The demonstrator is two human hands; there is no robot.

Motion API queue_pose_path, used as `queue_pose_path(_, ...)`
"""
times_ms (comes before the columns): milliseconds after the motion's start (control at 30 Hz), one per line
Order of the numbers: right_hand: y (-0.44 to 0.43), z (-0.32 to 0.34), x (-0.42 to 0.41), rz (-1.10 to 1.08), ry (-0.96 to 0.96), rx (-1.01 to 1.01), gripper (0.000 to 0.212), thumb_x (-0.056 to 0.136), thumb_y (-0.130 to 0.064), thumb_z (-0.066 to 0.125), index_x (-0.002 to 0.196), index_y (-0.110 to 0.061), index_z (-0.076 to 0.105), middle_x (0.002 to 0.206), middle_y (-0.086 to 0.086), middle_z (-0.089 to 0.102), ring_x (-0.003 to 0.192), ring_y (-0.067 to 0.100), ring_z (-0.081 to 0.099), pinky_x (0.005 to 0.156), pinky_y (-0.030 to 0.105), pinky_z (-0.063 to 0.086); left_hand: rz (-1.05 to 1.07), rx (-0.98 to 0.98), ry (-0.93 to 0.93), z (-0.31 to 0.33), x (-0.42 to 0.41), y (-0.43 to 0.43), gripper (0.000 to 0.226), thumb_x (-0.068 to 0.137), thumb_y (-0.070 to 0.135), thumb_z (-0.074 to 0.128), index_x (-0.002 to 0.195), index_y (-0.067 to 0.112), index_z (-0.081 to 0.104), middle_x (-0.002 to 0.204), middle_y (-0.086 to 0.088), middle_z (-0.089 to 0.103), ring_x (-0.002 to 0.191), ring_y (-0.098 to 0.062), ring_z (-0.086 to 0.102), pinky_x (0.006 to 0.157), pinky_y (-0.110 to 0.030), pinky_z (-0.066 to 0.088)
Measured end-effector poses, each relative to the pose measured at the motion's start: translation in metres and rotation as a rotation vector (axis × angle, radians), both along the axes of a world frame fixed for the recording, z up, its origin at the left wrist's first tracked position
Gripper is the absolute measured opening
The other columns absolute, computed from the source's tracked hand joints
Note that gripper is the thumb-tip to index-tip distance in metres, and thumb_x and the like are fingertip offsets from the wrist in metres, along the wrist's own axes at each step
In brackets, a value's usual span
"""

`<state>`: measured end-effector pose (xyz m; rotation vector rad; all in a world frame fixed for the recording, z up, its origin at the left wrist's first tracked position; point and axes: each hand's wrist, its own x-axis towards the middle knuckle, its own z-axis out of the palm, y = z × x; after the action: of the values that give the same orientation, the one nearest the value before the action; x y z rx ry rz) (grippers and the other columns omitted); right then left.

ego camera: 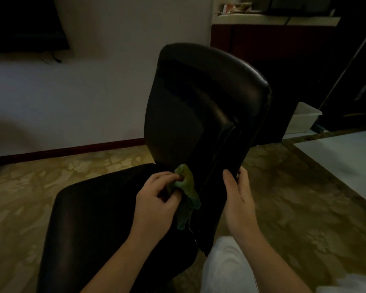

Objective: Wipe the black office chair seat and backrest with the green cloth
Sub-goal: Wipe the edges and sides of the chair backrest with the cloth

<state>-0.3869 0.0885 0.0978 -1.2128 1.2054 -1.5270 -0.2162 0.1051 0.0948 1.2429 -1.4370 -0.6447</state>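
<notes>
Black chair backrest (199,106) at the centre, with the matching black seat (89,218) at seven o'clock. Where they meet, a bright green cloth (187,187). The carpet (304,208) is olive-gold with a pale flower pattern. At ten o'clock, a plain white wall (93,92) edged by a dark red-brown skirting board (72,148). White trousers (226,267) at five o'clock, and a white box (302,119) at three o'clock.
</notes>
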Motion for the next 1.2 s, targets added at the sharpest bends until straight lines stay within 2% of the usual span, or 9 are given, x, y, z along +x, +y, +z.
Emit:
queue_pose_path(100,0.005,0.005,-0.001,0.058,0.058,-0.026,0.025,0.099,-0.040,0.047,0.123,-0.044,0.054,0.116,-0.016,0.064,0.110,0.002,0.059,0.092,0.028,0.048,0.012,-0.116,-0.089,0.024,-0.003,0.001,0.043,0.082,0.006,0.074,0.102,0.043,0.063,0.114,0.018,0.060,0.109,0.010,0.056,0.088,-0.005,0.045)
queue_pose_path(167,0.009,0.011,-0.003,0.086,0.095,-0.052,0.028,0.099,-0.041,0.046,0.126,-0.045,0.051,0.119,-0.019,0.063,0.114,0.001,0.057,0.096,0.030,0.047,-0.006,-0.181,-0.124,0.038,-0.004,0.001,0.038,0.080,0.011,0.075,0.104,0.040,0.064,0.114,0.016,0.061,0.110,0.007,0.057,0.090,-0.007,0.045)
queue_pose_path(367,0.017,0.032,-0.006,0.109,0.032,-0.124,0.027,0.100,-0.032,0.048,0.125,-0.035,0.059,0.114,-0.010,0.067,0.106,0.007,0.064,0.086,0.029,0.053,-0.024,-0.241,-0.316,0.059,-0.022,-0.005,0.033,0.083,0.028,0.077,0.115,0.025,0.070,0.114,0.017,0.055,0.108,0.005,0.054,0.090,-0.010,0.047)
queue_pose_path(600,0.018,0.040,-0.003,-0.014,0.133,-0.163,0.032,0.098,-0.046,0.046,0.126,-0.036,0.057,0.111,-0.018,0.067,0.104,-0.001,0.062,0.088,0.030,0.051,0.067,-0.214,-0.353,0.055,-0.033,-0.005,0.040,0.082,0.031,0.078,0.120,0.022,0.067,0.113,0.017,0.052,0.102,0.005,0.053,0.087,-0.010,0.048)
queue_pose_path(700,0.018,0.039,-0.005,-0.039,0.180,-0.165,0.034,0.097,-0.048,0.044,0.126,-0.035,0.056,0.108,-0.021,0.066,0.100,-0.005,0.061,0.083,0.023,0.050,0.091,-0.206,-0.358,0.046,-0.037,0.000,0.039,0.081,0.028,0.078,0.118,0.020,0.068,0.112,0.016,0.052,0.104,0.008,0.051,0.083,-0.003,0.043)
queue_pose_path(867,0.018,0.038,-0.004,-0.050,0.241,-0.162,0.038,0.096,-0.051,0.041,0.127,-0.033,0.055,0.108,-0.019,0.066,0.101,-0.003,0.061,0.080,0.019,0.049,0.113,-0.120,-0.354,0.020,-0.029,0.010,0.040,0.078,0.027,0.078,0.116,0.019,0.067,0.114,0.017,0.051,0.106,0.010,0.050,0.080,-0.001,0.044)
queue_pose_path(1033,0.018,0.038,-0.005,-0.044,0.252,-0.160,0.037,0.097,-0.049,0.041,0.127,-0.032,0.054,0.107,-0.017,0.066,0.099,-0.001,0.061,0.080,0.021,0.049,0.100,-0.196,-0.319,0.039,-0.033,0.006,0.036,0.078,0.024,0.079,0.113,0.019,0.067,0.112,0.015,0.053,0.106,0.011,0.050,0.083,-0.001,0.041)
queue_pose_path(1133,0.018,0.039,-0.007,-0.026,0.236,-0.159,0.037,0.097,-0.049,0.041,0.128,-0.033,0.054,0.109,-0.018,0.066,0.102,-0.003,0.061,0.084,0.023,0.050,0.098,-0.219,-0.348,0.051,-0.041,0.002,0.037,0.078,0.033,0.077,0.111,0.021,0.066,0.111,0.014,0.052,0.103,0.007,0.051,0.080,-0.003,0.043)
queue_pose_path(1200,0.017,0.039,-0.008,-0.014,0.235,-0.162,0.036,0.098,-0.047,0.041,0.129,-0.034,0.053,0.111,-0.020,0.065,0.103,-0.006,0.060,0.084,0.018,0.049,0.098,-0.214,-0.359,0.050,-0.044,0.001,0.040,0.078,0.038,0.077,0.112,0.022,0.066,0.112,0.014,0.051,0.103,0.007,0.051,0.081,-0.003,0.042)
